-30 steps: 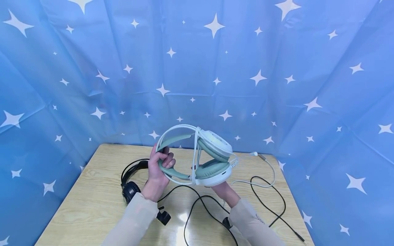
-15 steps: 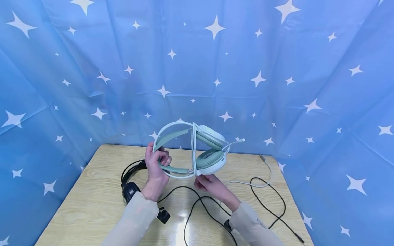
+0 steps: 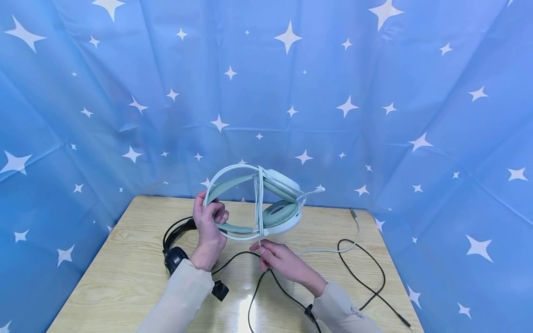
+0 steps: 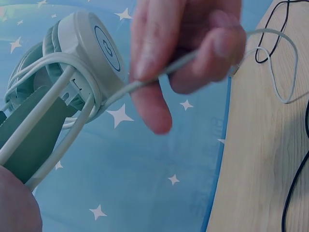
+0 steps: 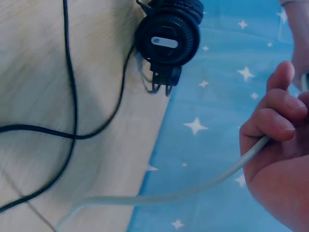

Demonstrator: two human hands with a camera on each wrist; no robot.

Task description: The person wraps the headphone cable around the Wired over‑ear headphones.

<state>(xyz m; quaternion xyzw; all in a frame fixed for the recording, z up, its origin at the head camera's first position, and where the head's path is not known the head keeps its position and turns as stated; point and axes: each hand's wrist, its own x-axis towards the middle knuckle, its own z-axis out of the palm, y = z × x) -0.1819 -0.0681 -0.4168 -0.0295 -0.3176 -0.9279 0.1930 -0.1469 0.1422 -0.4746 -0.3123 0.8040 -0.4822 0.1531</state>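
White headphones with green padding (image 3: 280, 213) are held above the table, ear cups toward the right. My left hand (image 3: 210, 226) grips them by the headband. Several turns of pale cable (image 3: 260, 194) wrap across the band beside the ear cups. Just below, my right hand (image 3: 283, 263) pinches that cable between thumb and fingers. In the left wrist view the cable runs taut from the ear cup (image 4: 104, 46) into the right hand (image 4: 186, 43). The free length of cable (image 5: 169, 198) trails from the right hand in the right wrist view. A small microphone boom (image 3: 312, 191) sticks out from the ear cups.
A black headset (image 3: 176, 259) lies on the wooden table (image 3: 108, 268) at the left, partly behind my left arm. Its black cable (image 3: 254, 296) loops across the middle to a plug at the right. The pale cable's plug (image 3: 353, 213) lies at the back right.
My right hand has moved from under the ear cups to below the wrapped cable and now pinches it. The headphones have shifted a little left, and the loose pale cable has been drawn slightly left.
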